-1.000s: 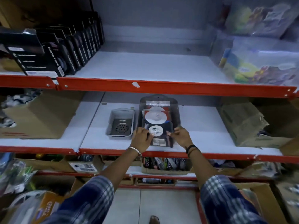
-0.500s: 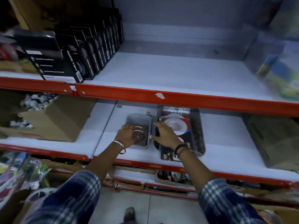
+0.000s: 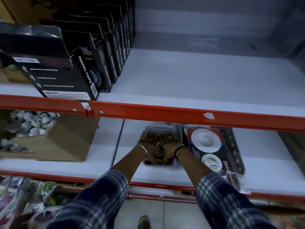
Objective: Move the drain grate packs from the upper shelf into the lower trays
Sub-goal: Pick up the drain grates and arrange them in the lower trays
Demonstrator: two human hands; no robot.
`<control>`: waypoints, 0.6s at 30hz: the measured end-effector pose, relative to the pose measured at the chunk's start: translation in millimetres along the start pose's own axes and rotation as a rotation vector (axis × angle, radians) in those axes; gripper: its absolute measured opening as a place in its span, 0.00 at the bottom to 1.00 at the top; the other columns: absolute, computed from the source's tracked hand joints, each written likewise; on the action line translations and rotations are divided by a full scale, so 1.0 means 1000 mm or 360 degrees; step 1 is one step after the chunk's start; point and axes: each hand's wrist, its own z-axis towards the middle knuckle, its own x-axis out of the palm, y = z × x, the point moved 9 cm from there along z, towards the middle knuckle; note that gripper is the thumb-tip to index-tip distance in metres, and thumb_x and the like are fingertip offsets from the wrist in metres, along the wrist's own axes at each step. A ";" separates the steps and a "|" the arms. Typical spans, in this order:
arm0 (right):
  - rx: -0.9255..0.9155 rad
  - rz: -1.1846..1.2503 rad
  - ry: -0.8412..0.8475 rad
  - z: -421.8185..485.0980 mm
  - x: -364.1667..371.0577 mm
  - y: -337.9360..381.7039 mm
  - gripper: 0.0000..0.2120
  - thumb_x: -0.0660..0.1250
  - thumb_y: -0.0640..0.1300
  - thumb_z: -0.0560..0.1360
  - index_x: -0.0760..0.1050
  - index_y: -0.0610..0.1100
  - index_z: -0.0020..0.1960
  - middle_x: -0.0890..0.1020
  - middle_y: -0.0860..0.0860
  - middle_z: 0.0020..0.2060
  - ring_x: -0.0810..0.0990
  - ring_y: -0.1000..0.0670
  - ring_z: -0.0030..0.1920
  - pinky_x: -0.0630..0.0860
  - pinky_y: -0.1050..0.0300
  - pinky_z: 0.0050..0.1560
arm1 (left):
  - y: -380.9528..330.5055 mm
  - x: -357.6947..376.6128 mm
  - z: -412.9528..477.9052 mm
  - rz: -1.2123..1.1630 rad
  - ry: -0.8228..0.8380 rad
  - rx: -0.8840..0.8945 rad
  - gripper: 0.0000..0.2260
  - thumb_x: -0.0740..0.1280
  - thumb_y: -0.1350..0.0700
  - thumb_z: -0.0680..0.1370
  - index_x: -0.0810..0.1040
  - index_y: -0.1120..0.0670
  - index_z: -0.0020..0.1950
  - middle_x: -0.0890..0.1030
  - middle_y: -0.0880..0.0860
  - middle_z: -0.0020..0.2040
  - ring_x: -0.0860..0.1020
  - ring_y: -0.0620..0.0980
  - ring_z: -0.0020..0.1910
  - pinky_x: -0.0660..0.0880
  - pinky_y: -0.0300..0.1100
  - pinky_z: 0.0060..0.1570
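A small clear tray [image 3: 159,128] sits on the lower white shelf [image 3: 105,152], under the orange beam. Both my hands are inside it, side by side: my left hand [image 3: 147,142] and my right hand [image 3: 171,143] press on a perforated metal drain grate [image 3: 158,152] that shows between my wrists. To the right stands a longer dark tray [image 3: 234,146] holding several drain grate packs [image 3: 205,142] with white round strainers and red-black cards. Whether my fingers grip the grate is hidden by the backs of my hands.
An orange shelf beam [image 3: 165,113] crosses above my hands. Black tape boxes [image 3: 92,63] fill the upper shelf's left. A cardboard box [image 3: 62,139] stands on the lower shelf to the left. Mixed goods lie on the bottom level at left.
Both hands left the long tray of packs and moved left into the small clear tray, now side by side over the metal grate. The view shifted closer and leftward.
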 end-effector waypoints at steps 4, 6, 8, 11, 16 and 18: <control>-0.0022 0.0013 -0.0159 0.000 -0.002 0.000 0.42 0.65 0.65 0.67 0.56 0.47 0.73 0.61 0.45 0.73 0.58 0.43 0.73 0.53 0.44 0.74 | -0.001 0.002 0.001 -0.0044 -0.0143 0.0064 0.44 0.62 0.35 0.70 0.46 0.54 0.76 0.47 0.58 0.78 0.45 0.61 0.76 0.42 0.63 0.73; -0.0014 0.0042 -0.0175 -0.003 -0.002 0.000 0.44 0.66 0.63 0.68 0.53 0.45 0.75 0.56 0.44 0.75 0.54 0.42 0.74 0.49 0.43 0.75 | -0.001 0.001 0.002 -0.0069 -0.0206 0.0068 0.44 0.62 0.34 0.70 0.45 0.55 0.76 0.47 0.59 0.78 0.45 0.61 0.76 0.42 0.64 0.73; 0.0040 0.0087 -0.0109 -0.006 -0.002 -0.001 0.48 0.69 0.61 0.67 0.49 0.44 0.76 0.52 0.44 0.77 0.48 0.42 0.76 0.43 0.41 0.76 | -0.001 0.006 0.006 -0.0081 -0.0179 0.0067 0.44 0.60 0.34 0.71 0.45 0.55 0.76 0.47 0.59 0.78 0.45 0.60 0.77 0.44 0.63 0.73; 0.0077 0.0224 0.0003 -0.012 -0.001 -0.003 0.47 0.73 0.54 0.66 0.51 0.43 0.76 0.54 0.43 0.76 0.49 0.42 0.77 0.44 0.42 0.76 | 0.003 0.014 0.009 0.0027 -0.0076 0.0030 0.44 0.60 0.33 0.70 0.45 0.52 0.76 0.47 0.57 0.78 0.45 0.59 0.77 0.40 0.63 0.73; 0.0020 0.0907 -0.0482 -0.067 -0.047 -0.031 0.38 0.72 0.53 0.66 0.61 0.49 0.71 0.70 0.46 0.69 0.67 0.43 0.69 0.63 0.46 0.71 | 0.008 -0.028 -0.012 -0.0361 -0.0271 -0.0145 0.45 0.58 0.33 0.69 0.47 0.58 0.76 0.53 0.58 0.77 0.52 0.57 0.76 0.46 0.55 0.74; 0.0163 0.1148 -0.0711 -0.103 -0.059 -0.064 0.32 0.70 0.51 0.71 0.63 0.47 0.71 0.72 0.44 0.67 0.70 0.42 0.67 0.68 0.49 0.67 | -0.002 -0.056 -0.020 -0.0905 -0.0538 -0.0179 0.37 0.65 0.45 0.72 0.55 0.59 0.75 0.64 0.60 0.73 0.65 0.58 0.71 0.61 0.50 0.72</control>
